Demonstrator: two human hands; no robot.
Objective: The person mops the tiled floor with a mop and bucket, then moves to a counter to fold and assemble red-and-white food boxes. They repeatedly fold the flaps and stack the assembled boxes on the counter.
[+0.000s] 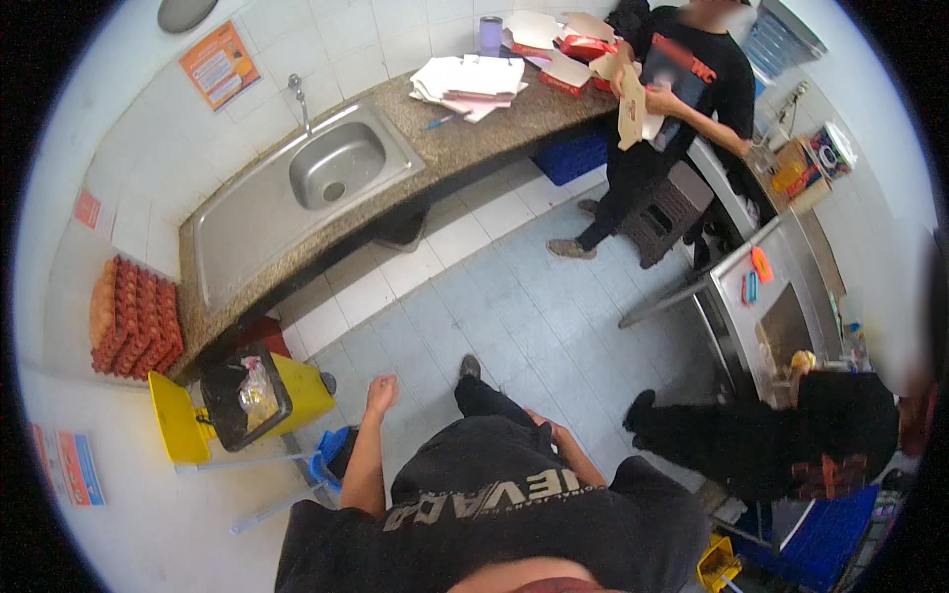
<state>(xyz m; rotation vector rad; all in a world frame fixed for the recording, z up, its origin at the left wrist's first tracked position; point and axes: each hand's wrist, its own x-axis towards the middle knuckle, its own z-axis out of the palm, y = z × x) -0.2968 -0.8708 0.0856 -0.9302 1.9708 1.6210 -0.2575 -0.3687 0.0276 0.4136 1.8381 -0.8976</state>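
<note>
My left hand (383, 393) hangs in front of me to the left, its fingers curled in a loose fist with nothing showing in it. The nearest thing is the open yellow trash bin (306, 390), with a crumpled clear plastic bag (258, 392) inside its dark liner; hand and bin are apart. A blue dustpan (326, 457) lies by my left forearm. My right hand (542, 420) is low beside my hip against my dark clothes, and its fingers are partly hidden. I am standing on the tiled floor (415, 346).
A granite counter (450, 148) carries a steel sink (341, 168) and stacked white cardboard (470, 84). Egg trays (138, 321) stand at left. One co-worker (692, 79) handles a carton beside a dark stool (667, 212); another (840, 435) works at a steel table (736, 287).
</note>
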